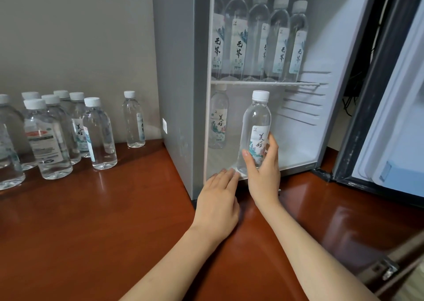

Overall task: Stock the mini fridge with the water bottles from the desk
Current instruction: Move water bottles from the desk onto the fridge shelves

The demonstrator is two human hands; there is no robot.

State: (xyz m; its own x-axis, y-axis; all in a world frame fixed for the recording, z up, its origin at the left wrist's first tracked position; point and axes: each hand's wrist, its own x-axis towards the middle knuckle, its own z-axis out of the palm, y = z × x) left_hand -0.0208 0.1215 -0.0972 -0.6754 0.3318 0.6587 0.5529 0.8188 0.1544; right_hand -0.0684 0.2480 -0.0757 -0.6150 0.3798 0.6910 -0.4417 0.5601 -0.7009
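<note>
My right hand (263, 172) grips a clear water bottle (255, 121) with a white cap, held upright at the front of the mini fridge's (181, 71) lower compartment. My left hand (218, 199) lies flat with straight fingers touching the fridge's bottom front edge. One bottle (218, 119) stands at the back left of the lower compartment. Several bottles (259, 36) line the upper wire shelf (263, 83). On the desk (91, 220) to the left stands a cluster of several bottles (50, 135) and one lone bottle (134, 119) near the wall.
The fridge door (390, 94) is swung open to the right. Dark cables hang behind the door gap. A metal hinge sits at the desk's lower right edge.
</note>
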